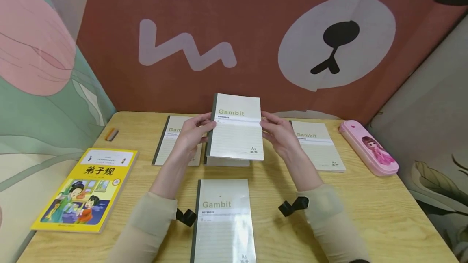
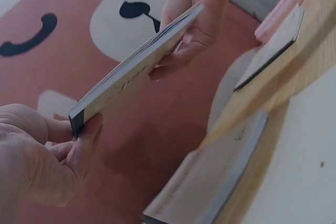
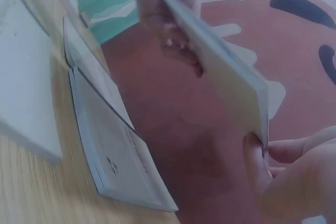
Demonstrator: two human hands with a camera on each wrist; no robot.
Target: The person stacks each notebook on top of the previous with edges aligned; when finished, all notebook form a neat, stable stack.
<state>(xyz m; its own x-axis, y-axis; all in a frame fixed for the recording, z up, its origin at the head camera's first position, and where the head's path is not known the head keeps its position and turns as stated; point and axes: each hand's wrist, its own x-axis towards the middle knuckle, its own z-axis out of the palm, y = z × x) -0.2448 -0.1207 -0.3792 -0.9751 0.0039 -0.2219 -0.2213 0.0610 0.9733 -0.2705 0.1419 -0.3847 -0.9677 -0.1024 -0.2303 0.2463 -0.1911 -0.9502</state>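
Note:
Both hands hold up one Gambit notebook (image 1: pixel 237 133), cream with a dark spine, its cover facing the head camera. My left hand (image 1: pixel 191 133) pinches the spine edge between thumb and fingers. On the opposite edge my right hand (image 1: pixel 280 132) grips it the same way. In the left wrist view the raised notebook (image 2: pixel 131 66) slants between the two hands, clear above the table. Below it lies another notebook (image 1: pixel 226 162), mostly hidden in the head view. The right wrist view shows this lower notebook (image 3: pixel 121 150) flat on the wood.
Similar notebooks lie at left (image 1: pixel 161 149), right (image 1: pixel 318 149) and front (image 1: pixel 224 222) on the wooden table (image 1: pixel 365 210). A yellow picture book (image 1: pixel 87 190) and a small eraser-like block (image 1: pixel 111 134) are at far left, a pink pencil case (image 1: pixel 369 149) at far right. A printed curtain (image 1: pixel 256 52) hangs behind.

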